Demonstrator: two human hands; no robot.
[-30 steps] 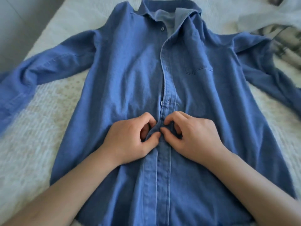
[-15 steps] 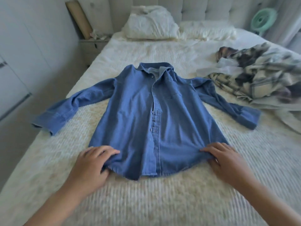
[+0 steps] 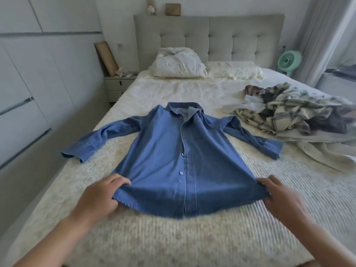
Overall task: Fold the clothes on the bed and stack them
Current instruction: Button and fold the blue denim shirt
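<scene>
a blue shirt (image 3: 169,155) lies front up on the bed (image 3: 173,237), near its foot edge, collar toward the headboard (image 3: 208,37), sleeves spread to both sides. the left hand (image 3: 97,198) has its grip clenched on the shirt's left hem corner, fingers curled over the cloth; the right hand (image 3: 283,197) pinches the right hem corner the same way. the hem is stretched between them, lifted slightly off the bed. a crumpled plaid garment (image 3: 292,110) lies toward the bed's right edge, just beside the shirt's sleeve. two pillows (image 3: 179,63) sit at the head edge.
</scene>
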